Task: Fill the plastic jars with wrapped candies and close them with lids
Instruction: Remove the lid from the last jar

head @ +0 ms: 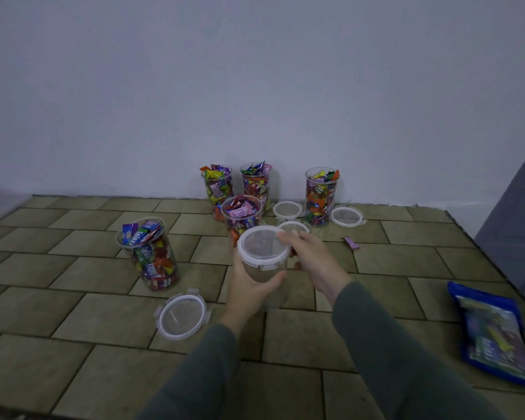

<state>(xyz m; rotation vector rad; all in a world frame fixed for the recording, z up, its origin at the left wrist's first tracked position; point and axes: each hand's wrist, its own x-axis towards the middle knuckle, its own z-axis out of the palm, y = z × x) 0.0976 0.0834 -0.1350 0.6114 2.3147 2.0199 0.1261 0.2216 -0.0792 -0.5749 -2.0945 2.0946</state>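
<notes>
My left hand (249,278) grips an empty clear plastic jar (265,272) above the tiled floor. A white-rimmed lid (262,243) sits on the jar's mouth, and my right hand (311,253) holds the lid's right edge. Several jars filled with wrapped candies stand without lids: one at the left (150,256), one just behind the held jar (240,216), two by the wall (219,186) (256,183), and one to the right (321,195). Loose lids lie near my left forearm (181,317) and between the far jars (288,210) (346,216) (294,227).
A single purple wrapped candy (350,242) lies on the floor to the right. A blue candy bag (494,331) lies flat at the right edge. A plain wall (255,86) rises behind the jars, and grey fabric (515,222) stands at the far right.
</notes>
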